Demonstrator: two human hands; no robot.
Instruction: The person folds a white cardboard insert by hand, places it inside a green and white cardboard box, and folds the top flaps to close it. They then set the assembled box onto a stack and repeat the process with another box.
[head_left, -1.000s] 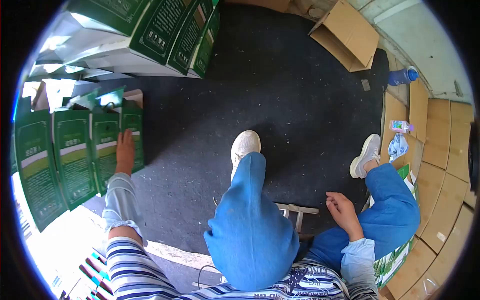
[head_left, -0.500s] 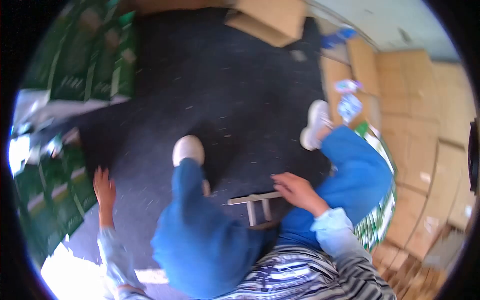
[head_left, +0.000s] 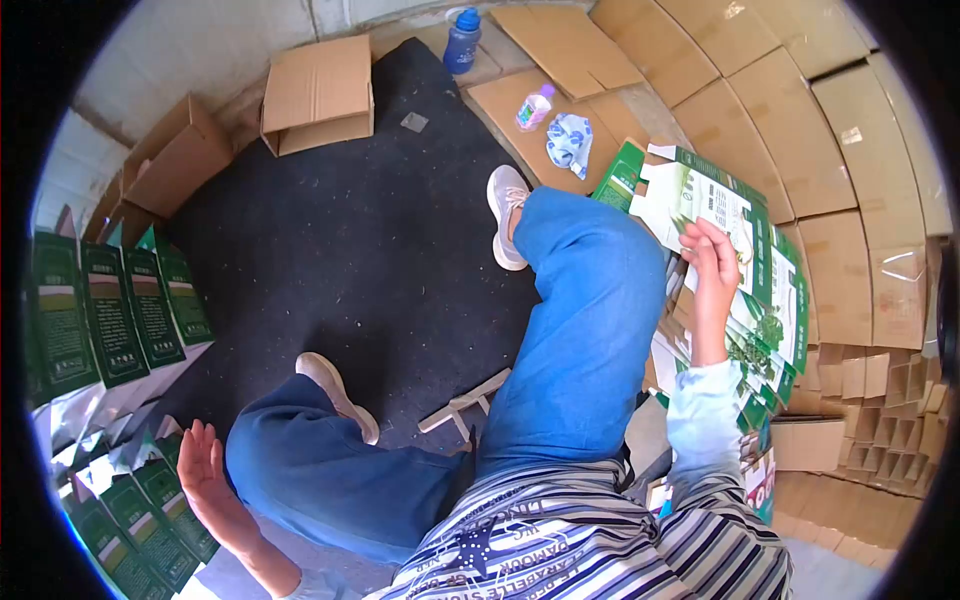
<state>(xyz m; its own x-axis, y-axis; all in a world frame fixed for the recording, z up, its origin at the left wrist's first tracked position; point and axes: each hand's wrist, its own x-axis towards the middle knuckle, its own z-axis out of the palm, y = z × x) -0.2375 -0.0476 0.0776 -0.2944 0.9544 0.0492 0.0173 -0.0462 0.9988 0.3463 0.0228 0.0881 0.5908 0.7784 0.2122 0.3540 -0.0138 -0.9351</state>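
My right hand (head_left: 712,285) hovers over a pile of flat green-and-white printed cartons (head_left: 785,285) to my right. Its fingers are loosely bent and apart, with fingertips over the top sheet in this view. On the other side, my left hand (head_left: 212,490) is open, palm up, holding nothing. It is beside my left knee and close to standing green cartons (head_left: 125,525) with raised flaps. Farther along the left edge another row of green cartons (head_left: 110,320) stands upright. Between my legs shows part of a small stool frame (head_left: 465,400).
Brown boxes (head_left: 755,130) are stacked along the right wall. An open cardboard box (head_left: 318,95) stands on the black mat (head_left: 290,230) ahead. A blue bottle (head_left: 462,42), a small pink-labelled bottle (head_left: 534,108) and a blue-and-white packet (head_left: 569,142) sit at the upper right.
My view and body have turned to the right. My right hand has gone from near the stool to over the flat cartons. The left hand stays open near the green cartons.
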